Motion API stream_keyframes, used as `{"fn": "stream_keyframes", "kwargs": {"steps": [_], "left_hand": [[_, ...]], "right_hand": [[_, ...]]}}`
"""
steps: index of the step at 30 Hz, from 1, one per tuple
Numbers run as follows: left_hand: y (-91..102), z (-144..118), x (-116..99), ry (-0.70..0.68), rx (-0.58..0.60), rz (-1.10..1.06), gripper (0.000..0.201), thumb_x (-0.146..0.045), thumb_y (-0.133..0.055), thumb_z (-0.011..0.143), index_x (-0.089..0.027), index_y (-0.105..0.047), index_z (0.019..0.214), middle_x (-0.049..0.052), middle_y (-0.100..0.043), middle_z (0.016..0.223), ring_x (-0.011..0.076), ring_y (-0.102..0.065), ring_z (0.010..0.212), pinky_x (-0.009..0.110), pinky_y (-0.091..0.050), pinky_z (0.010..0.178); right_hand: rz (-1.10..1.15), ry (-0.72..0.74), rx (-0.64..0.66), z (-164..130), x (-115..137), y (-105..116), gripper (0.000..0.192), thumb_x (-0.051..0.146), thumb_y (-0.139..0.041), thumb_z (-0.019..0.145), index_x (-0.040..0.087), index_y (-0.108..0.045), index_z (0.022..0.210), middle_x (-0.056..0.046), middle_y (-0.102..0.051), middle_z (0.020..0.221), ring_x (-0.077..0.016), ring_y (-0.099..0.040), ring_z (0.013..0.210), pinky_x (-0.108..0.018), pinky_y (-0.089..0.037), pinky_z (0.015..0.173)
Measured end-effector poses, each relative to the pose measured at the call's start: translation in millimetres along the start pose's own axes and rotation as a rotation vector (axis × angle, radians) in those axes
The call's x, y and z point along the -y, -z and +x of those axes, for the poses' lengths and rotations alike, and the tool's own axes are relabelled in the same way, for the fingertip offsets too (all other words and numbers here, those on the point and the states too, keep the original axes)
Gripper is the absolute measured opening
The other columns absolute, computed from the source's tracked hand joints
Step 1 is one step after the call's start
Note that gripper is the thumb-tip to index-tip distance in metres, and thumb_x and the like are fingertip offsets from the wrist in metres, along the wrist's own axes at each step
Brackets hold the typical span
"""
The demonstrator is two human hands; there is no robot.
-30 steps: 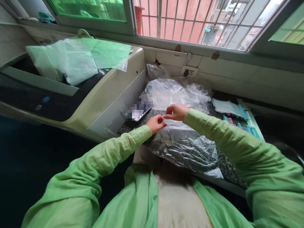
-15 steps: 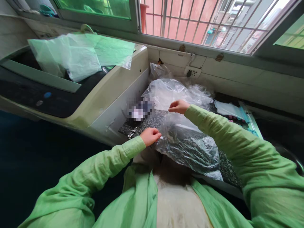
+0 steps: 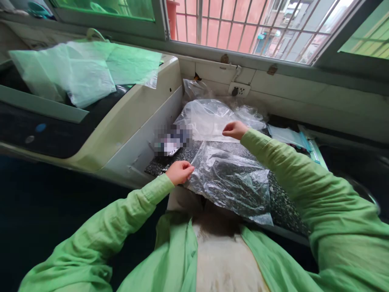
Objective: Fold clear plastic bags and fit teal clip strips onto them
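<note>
A clear, wrinkled plastic bag [image 3: 231, 182] lies on the speckled stone counter [image 3: 285, 202] in front of me, its lower edge hanging over the front. My left hand [image 3: 180, 172] pinches the bag's left corner between thumb and fingertips. Farther back, my right hand [image 3: 235, 129] is closed in a pinch above the counter. What its fingertips hold, if anything, I cannot make out. Just behind that hand rests a pile of clear plastic bags [image 3: 203, 115], partly crumpled.
At the left stands a top-loading washing machine [image 3: 152, 97] with translucent plastic sheets [image 3: 88, 77] on its lid. A blurred-out object [image 3: 173, 140] sits beside it. Flat bags [image 3: 288, 136] lie at the right, below a wall socket [image 3: 240, 90] and barred window.
My right hand has moved up and away from the bag on the counter, toward the pile. That bag now lies flatter. My left hand keeps its pinch; the view has shifted slightly.
</note>
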State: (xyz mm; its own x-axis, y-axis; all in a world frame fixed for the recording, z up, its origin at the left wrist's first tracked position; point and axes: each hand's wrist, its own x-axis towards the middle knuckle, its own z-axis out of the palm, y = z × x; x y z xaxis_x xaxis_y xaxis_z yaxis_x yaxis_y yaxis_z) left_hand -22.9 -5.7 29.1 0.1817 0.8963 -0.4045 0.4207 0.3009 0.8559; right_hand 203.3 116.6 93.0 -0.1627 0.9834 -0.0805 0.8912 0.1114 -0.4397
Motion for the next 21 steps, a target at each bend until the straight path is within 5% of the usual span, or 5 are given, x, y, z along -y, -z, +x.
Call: {"fn": "stream_keyframes", "kwargs": {"steps": [4,8,13,17,21], "left_hand": [[16.0,0,4,-0.219,-0.145,0.385,0.018,-0.033,-0.054,0.072,-0.015,-0.056,0.069,-0.003,-0.051,0.047,0.0111,-0.048,0.042,0.023,-0.037,0.045],[14.9,-20,12,-0.706,-0.508,0.768,0.022,-0.034,-0.055,0.075,-0.015,-0.059,0.086,0.004,-0.059,0.069,0.0156,-0.056,0.067,0.026,-0.043,0.063],[-34.3,-47,28,-1.293,-0.402,0.827,0.016,-0.028,-0.055,0.078,-0.016,-0.059,0.089,0.003,-0.058,0.071,0.0138,-0.051,0.068,0.026,-0.042,0.065],[-81.9,-48,42,-1.409,-0.397,0.872,0.023,-0.028,-0.055,0.08,-0.014,-0.058,0.097,0.005,-0.06,0.076,0.016,-0.053,0.075,0.03,-0.042,0.069],[-99.6,-42,47,-1.427,-0.432,0.9,0.014,-0.015,-0.055,0.078,-0.011,-0.058,0.091,0.003,-0.059,0.071,0.0141,-0.052,0.069,0.029,-0.04,0.066]], "right_hand": [[-0.284,0.059,0.122,-16,-33,2,0.02,0.025,-0.058,0.068,0.017,-0.07,0.081,0.001,-0.064,0.064,-0.0073,-0.051,0.055,-0.018,-0.036,0.052],[-0.341,0.031,0.179,-34,-52,-11,0.018,0.027,-0.061,0.067,0.019,-0.07,0.08,0.0,-0.068,0.073,-0.0105,-0.057,0.064,-0.019,-0.038,0.055],[-0.392,-0.003,0.202,-45,-53,-23,0.023,0.03,-0.059,0.068,0.02,-0.069,0.086,-0.003,-0.07,0.086,-0.0156,-0.061,0.076,-0.022,-0.04,0.06],[-0.426,-0.023,0.223,-47,-51,-26,0.023,0.032,-0.06,0.067,0.021,-0.07,0.085,-0.003,-0.07,0.085,-0.0173,-0.061,0.076,-0.023,-0.039,0.058],[-0.434,-0.015,0.242,-49,-51,-27,0.022,0.032,-0.059,0.068,0.022,-0.069,0.085,-0.001,-0.07,0.084,-0.0154,-0.061,0.075,-0.022,-0.038,0.057]]}}
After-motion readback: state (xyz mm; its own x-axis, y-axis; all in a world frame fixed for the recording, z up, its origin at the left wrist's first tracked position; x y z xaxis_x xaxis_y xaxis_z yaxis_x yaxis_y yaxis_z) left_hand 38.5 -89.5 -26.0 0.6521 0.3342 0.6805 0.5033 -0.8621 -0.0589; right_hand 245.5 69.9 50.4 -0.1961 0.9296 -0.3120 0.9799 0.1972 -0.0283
